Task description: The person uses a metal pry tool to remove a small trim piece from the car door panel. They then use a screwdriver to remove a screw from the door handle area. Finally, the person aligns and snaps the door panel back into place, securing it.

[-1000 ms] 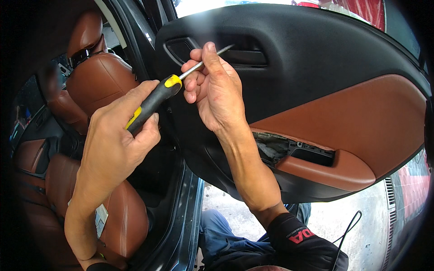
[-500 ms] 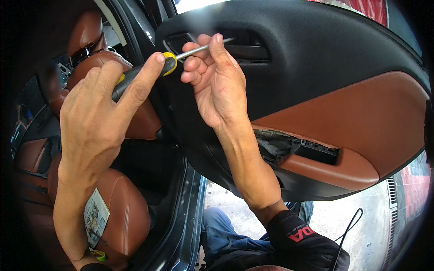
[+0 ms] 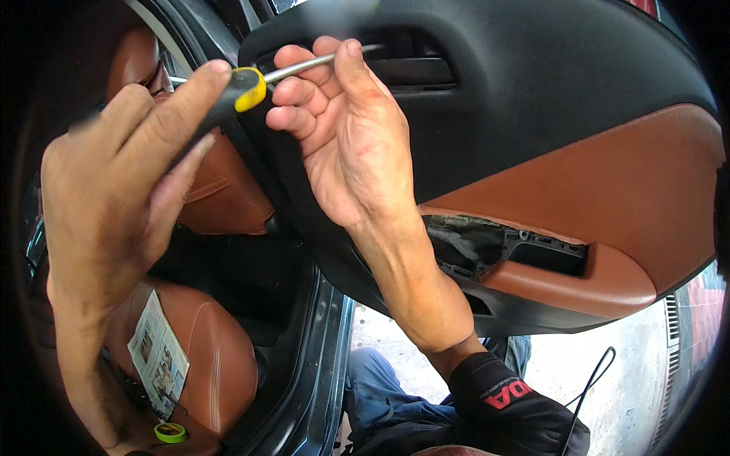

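A screwdriver with a black and yellow handle slants across the top of the view. My left hand is closed round its handle, index finger laid along it. Higher on the metal shaft, my right hand pinches it between thumb and fingertips, palm turned toward me. The shaft's blurred tip reaches into the recess of the inner door handle; whether it touches anything there I cannot tell. Behind both hands is the black and brown car door panel, swung open.
Below the brown trim, an uncovered opening sits beside the armrest. On the brown car seat lie a newspaper sheet and a green roll. A black cord loop hangs at lower right.
My left hand and the screwdriver handle have shifted left in view, and the handle's yellow part appears turned. My right hand has moved slightly up and left, still pinching the shaft. The view has shifted a little.
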Demonstrator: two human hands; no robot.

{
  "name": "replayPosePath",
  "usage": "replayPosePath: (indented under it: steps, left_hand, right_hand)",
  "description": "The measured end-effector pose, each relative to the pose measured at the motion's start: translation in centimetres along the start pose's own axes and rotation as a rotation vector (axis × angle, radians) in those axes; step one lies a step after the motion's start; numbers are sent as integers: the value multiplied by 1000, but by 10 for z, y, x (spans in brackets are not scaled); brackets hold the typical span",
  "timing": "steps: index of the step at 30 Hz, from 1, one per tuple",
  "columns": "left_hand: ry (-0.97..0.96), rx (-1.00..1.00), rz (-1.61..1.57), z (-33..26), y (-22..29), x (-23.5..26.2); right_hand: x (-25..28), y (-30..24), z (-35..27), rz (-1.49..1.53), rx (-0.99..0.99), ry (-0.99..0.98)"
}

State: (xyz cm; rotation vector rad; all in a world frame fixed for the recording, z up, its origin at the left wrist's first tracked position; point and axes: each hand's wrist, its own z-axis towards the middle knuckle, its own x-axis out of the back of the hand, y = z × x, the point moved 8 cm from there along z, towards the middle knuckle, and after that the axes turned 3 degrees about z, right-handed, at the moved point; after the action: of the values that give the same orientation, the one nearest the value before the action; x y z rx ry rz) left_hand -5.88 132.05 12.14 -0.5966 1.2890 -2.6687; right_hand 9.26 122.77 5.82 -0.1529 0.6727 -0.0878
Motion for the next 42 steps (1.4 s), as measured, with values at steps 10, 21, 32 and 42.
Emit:
replayPosePath:
  steps: [10,21,32,42]
  left_hand:
    - [-158,506,-570,-2,-15,-13]
    - [36,342,-532,-24,-21,1]
    - [280,315,-494,-27,-11,13]
    - [387,303,-510,-41,-13,3]
  right_hand:
    - [3,-3,1,-43,53,10]
    - [1,-1,3,-54,109,40]
    - [-3,4,4,144,55,12]
    - [-2,4,2,29,31,10]
